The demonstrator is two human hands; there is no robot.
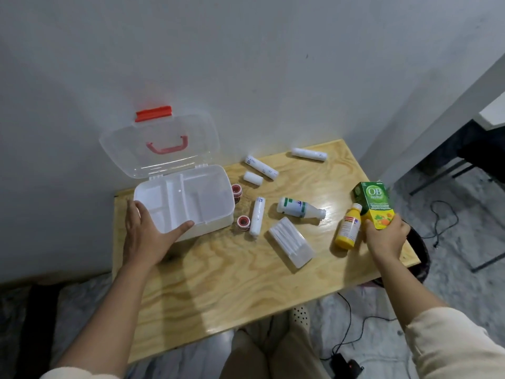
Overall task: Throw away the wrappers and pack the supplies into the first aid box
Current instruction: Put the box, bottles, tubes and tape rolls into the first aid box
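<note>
The white first aid box (218, 184) lies open at the table's back left, its clear lid (161, 143) with red handle leaning on the wall. My left hand (147, 233) grips the box's front left corner, thumb over the rim. My right hand (386, 236) holds a green and yellow carton (375, 203) upright near the right edge. A yellow bottle (347, 227) lies next to it. On the table lie a white bottle (299, 207), a clear flat case (291, 242), several white bandage rolls (257, 216) and two red tape rolls (242, 221).
The wooden table (232, 291) stands against a white wall. A dark bin (419, 255) sits just past the right edge, under my right hand. Cables (442, 217) trail on the floor. My knees (262, 351) are at the front edge.
</note>
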